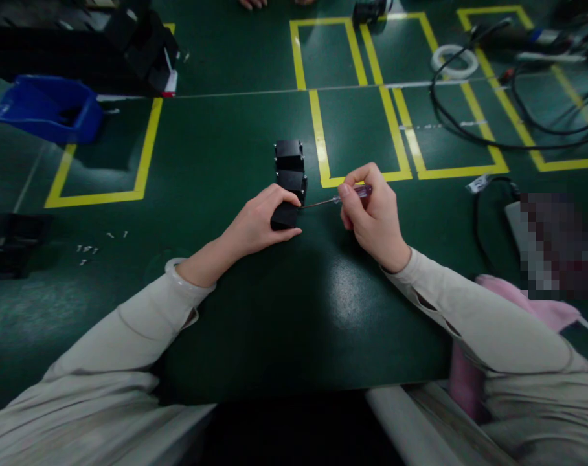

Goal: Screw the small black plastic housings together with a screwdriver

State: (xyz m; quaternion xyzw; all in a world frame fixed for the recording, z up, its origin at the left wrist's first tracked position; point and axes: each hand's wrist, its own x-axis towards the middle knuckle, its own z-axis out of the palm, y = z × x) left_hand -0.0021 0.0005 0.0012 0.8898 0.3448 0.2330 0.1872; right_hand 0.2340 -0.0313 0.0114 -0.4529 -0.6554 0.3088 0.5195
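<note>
My left hand (267, 220) grips a small black block (284, 217) on the green table, thumb on the near side and fingers over the far side. In my right hand (372, 210) is a screwdriver (359, 192) with a clear purplish handle, held nearly level. Its thin shaft points left, and the tip meets the right side of the held block. Just beyond stand two more black blocks, a middle one (290, 181) and a far one (288, 152), lined up in a row, with small screws showing at their sides.
Several loose screws (86, 248) lie at left. A blue bin (51, 110) stands farther back, near a dark machine part (138, 48). Yellow tape (323, 152) marks rectangles. At right are black cables (440, 110), a white ring (454, 61) and pink cloth (527, 301). Another person's hand (252, 3) shows at the far edge.
</note>
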